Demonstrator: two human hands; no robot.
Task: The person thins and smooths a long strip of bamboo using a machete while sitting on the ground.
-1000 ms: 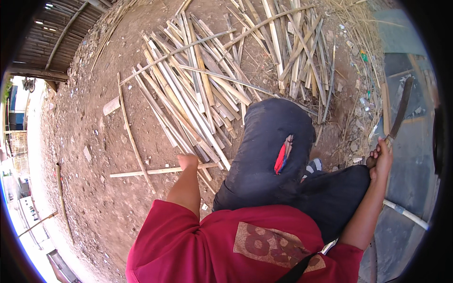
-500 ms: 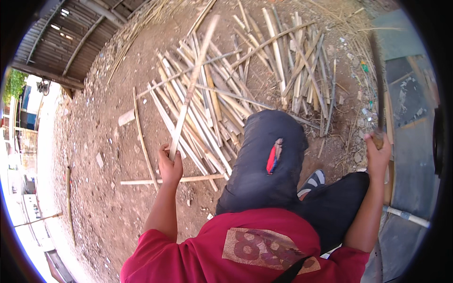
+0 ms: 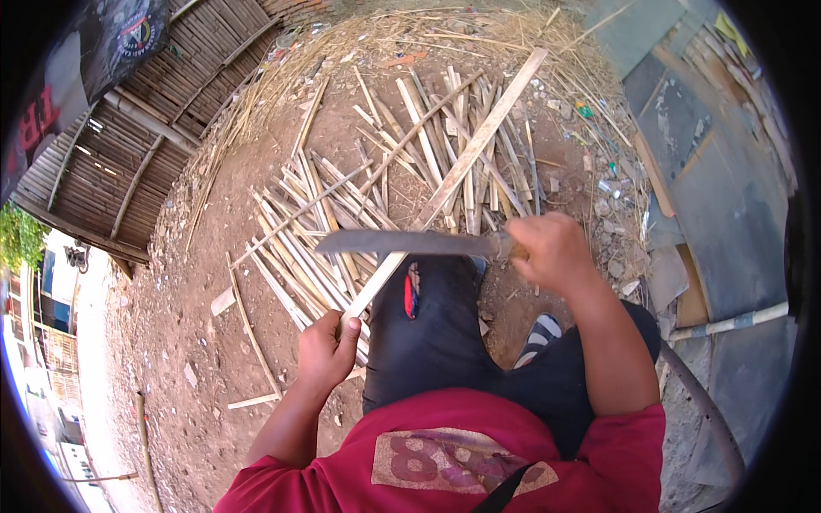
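Observation:
My left hand (image 3: 327, 349) grips the near end of a long pale bamboo strip (image 3: 462, 164) that slants up and away to the right, over my left knee. My right hand (image 3: 552, 250) holds the handle of a long knife (image 3: 402, 243). Its dark blade lies level, pointing left, and crosses the strip just above my left hand. I sit in dark trousers and a red shirt. Behind the strip a heap of split bamboo strips (image 3: 359, 197) is spread over the dirt.
Bare dirt ground (image 3: 214, 376) with loose sticks and chips lies to the left. A bamboo-slat wall (image 3: 154, 128) stands at the upper left. Flat grey boards (image 3: 718, 197) and a pale pole (image 3: 727, 323) lie on the right. My striped shoe (image 3: 537, 335) shows by my right knee.
My left hand has lifted the bamboo strip further and turned it to the right. My right hand swung the knife in from the far right, so the blade now lies across the strip.

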